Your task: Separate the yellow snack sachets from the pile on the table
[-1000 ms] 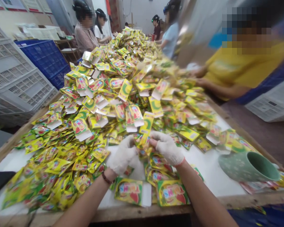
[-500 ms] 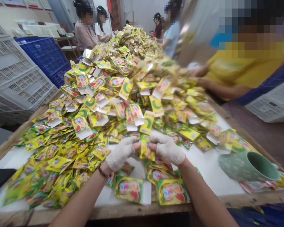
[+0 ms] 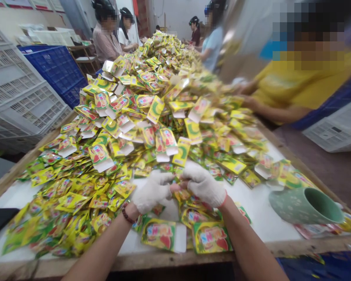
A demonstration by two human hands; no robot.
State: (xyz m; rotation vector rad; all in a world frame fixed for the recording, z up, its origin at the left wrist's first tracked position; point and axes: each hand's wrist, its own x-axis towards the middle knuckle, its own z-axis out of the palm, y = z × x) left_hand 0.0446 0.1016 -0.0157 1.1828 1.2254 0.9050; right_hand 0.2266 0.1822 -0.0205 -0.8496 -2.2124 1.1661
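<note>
My left hand (image 3: pixel 153 192), in a white glove with bare fingertips, meets my right hand (image 3: pixel 204 185), gloved alike, over the near middle of the table. Their fingers are closed together around a small yellow packet (image 3: pixel 177 179), mostly hidden and blurred. Just below lie loose packets (image 3: pixel 193 216) with a fruit print. Closer to me are two flat yellow-green printed boxes: the left box (image 3: pixel 158 234) has its white end flap out, and the right box (image 3: pixel 212 238) lies by my right forearm.
A big heap of boxes and packets (image 3: pixel 146 105) runs down the white table (image 3: pixel 260 212). Loose sachets (image 3: pixel 76 199) spread at left. A green cup (image 3: pixel 305 205) lies on its side at right, a black phone (image 3: pixel 0 220) at left. Crates (image 3: pixel 23 89) stand left; a co-worker in yellow (image 3: pixel 304 89) sits right.
My hands have drawn closer together, and the fingers now cover most of the yellow packet that showed between them before. The boxes near me stay where they were.
</note>
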